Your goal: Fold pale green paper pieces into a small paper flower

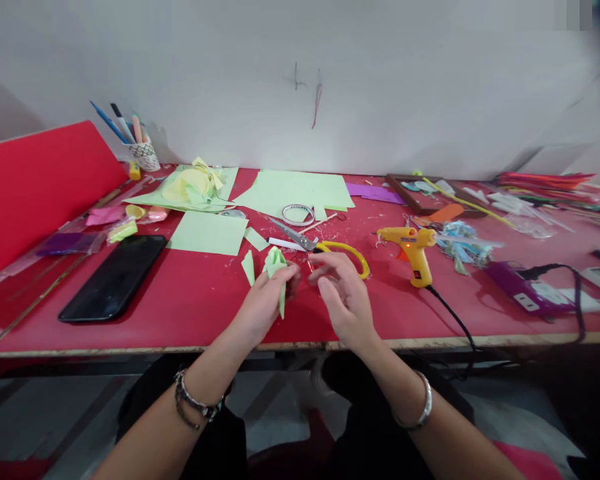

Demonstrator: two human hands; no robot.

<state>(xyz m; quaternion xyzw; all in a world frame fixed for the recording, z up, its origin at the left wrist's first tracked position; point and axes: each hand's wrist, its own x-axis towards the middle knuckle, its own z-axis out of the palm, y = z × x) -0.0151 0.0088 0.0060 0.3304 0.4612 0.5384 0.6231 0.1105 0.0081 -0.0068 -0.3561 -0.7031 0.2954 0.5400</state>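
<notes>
Left hand point(265, 300) closed around a folded green paper piece point(276, 267), held just above the red bench point(190, 300) near its front edge. Right hand point(343, 293) open and empty, fingers loosely spread, hovering just beside the paper. Scissors point(320, 245) with yellow handles lying right behind both hands, blades pointing left. Glue gun point(413, 250) standing to the right, its cord trailing off the front edge. Phone point(114, 277) lying well to the left. Likely risks: crushing the folds with too tight a squeeze; snagging the cord and toppling the possibly hot gun; brushing the scissor blades when reaching back.
</notes>
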